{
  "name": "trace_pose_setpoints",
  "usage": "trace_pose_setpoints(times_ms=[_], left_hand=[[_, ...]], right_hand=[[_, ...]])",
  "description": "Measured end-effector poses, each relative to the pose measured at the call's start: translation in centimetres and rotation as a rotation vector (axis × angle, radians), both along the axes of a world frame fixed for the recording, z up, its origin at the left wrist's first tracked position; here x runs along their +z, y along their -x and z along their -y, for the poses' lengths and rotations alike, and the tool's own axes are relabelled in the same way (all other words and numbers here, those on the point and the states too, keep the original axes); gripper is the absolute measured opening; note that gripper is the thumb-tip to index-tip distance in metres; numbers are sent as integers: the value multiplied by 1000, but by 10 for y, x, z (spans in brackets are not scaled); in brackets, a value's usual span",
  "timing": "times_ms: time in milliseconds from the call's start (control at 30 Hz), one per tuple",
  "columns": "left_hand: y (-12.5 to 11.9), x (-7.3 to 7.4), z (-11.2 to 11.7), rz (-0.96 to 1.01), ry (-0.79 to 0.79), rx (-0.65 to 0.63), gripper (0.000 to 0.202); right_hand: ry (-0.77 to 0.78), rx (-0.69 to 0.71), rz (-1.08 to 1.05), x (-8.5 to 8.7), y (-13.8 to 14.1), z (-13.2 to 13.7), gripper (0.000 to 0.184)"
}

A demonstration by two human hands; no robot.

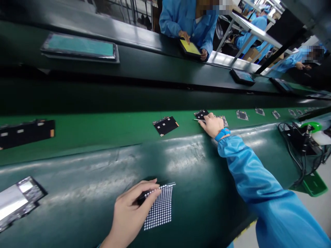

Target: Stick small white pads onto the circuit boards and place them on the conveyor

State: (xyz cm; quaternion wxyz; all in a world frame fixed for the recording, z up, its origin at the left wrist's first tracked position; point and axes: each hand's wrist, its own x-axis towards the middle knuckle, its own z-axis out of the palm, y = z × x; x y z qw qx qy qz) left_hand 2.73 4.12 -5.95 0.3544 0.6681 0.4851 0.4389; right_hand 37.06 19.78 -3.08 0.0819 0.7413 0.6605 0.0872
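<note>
My left hand is closed, thumb against fingers, on a sheet of small white round dots above the near bench top. My right hand reaches out to the green belt, its fingers pinching thin metal tweezers that point left. Beside their tip lies a circuit board with a black cover, partly hidden by the hand. Another black-covered board lies to the left on the belt. Just behind my right hand a bare circuit board shows in part.
More bare boards line the green belt to the right. A long black board lies at its left. An opened device rests on the near bench. Across the line, a person in blue handles a tablet. Cables hang at right.
</note>
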Motion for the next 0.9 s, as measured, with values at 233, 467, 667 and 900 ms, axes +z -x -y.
trace_pose_setpoints(times_ms=[233, 467, 667, 900], left_hand=[[1, -2, 2, 36, 15, -7, 7], [-1, -1, 2, 49, 15, -3, 5], [-6, 4, 6, 106, 80, -9, 5], [-8, 8, 7, 157, 107, -19, 6]], right_hand=[[-395, -34, -572, 36, 2, 34, 37], [35, -1, -1236, -4, 76, 112, 30], [-54, 172, -1532, 14, 95, 133, 40], [374, 201, -1891, 23, 119, 138, 15]])
